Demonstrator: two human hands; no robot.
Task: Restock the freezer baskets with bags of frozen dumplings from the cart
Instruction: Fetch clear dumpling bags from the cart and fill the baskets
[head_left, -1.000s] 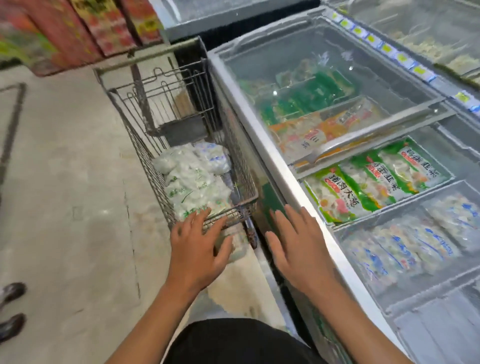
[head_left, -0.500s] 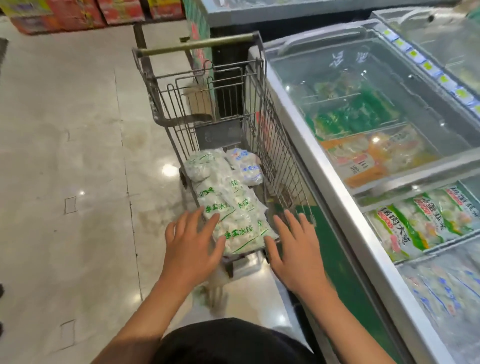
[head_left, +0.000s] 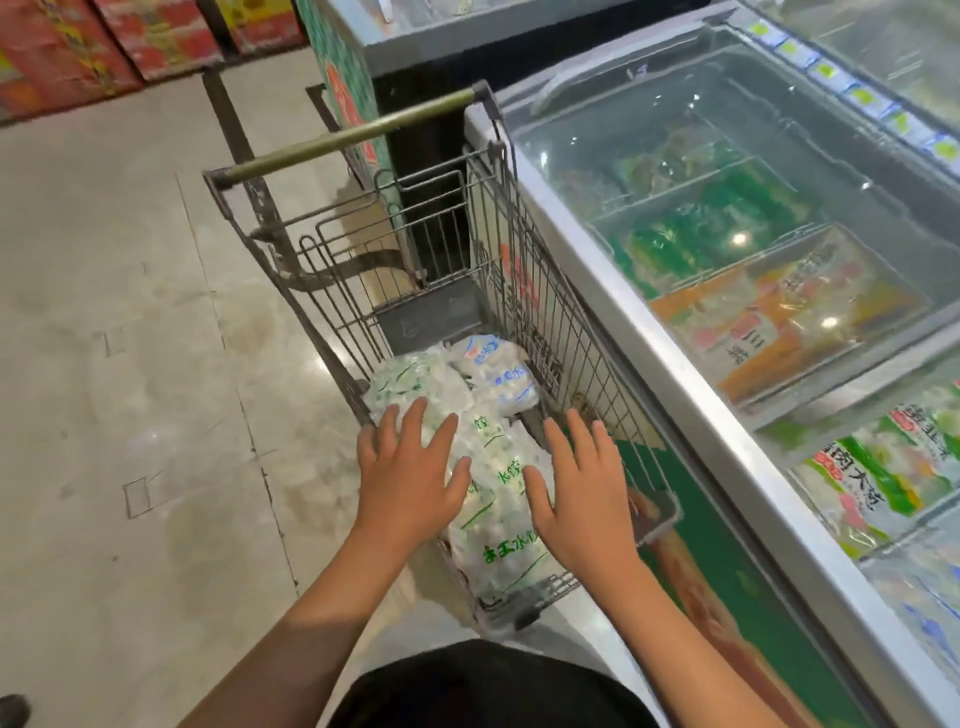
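— Currently, why do both hands hover flat?
— Left hand (head_left: 410, 475) and right hand (head_left: 584, 493), fingers spread, holding nothing, bracket the dumpling bags (head_left: 498, 499) inside the cart (head_left: 524, 270) for lifting.

Wire-metal cart (head_left: 524, 291), glossy plastic dumpling bags (head_left: 498, 499), polished stone-look floor (head_left: 130, 364)

Pale stone-look floor tiles (head_left: 130, 364) spread out to my left, glossy with light spots on them. At the far top left, red printed cartons (head_left: 104, 36) are stacked along the floor's edge. A dark shoe (head_left: 11, 709) pokes in at the bottom left corner. Below me I see my own black garment (head_left: 483, 686). A strip of blue and yellow price labels (head_left: 852, 96) runs off to the upper right
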